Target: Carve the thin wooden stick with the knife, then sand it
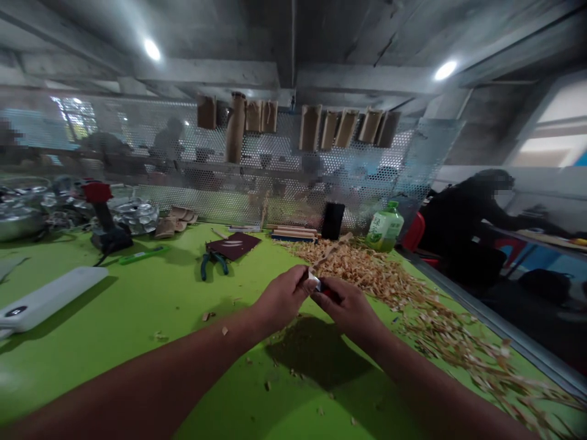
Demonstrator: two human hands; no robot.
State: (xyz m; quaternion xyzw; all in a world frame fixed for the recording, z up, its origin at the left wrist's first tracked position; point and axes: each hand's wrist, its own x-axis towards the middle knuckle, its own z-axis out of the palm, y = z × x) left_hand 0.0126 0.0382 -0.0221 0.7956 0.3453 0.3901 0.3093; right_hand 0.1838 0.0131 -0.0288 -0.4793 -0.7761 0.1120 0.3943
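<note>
My left hand (285, 296) is closed around a thin piece of pale wood (331, 252), which sticks out beyond the fingers, up and to the right. In my right hand (352, 305) is a knife (329, 292) with a red and black handle; its short shiny blade meets the wood at the left thumb. Both hands are together above the green table, and the fingers hide much of the wood's near end. Curled wood shavings (376, 272) are heaped just beyond and to the right of the hands.
Pliers (213, 264) and a dark red sheet (235, 245) lie left of the hands. Farther left are a green cutter (143, 255), a white power strip (59, 299) and a red-black tool (104, 214). A green bottle (385, 227) stands behind the shavings. A person (472, 214) sits at right.
</note>
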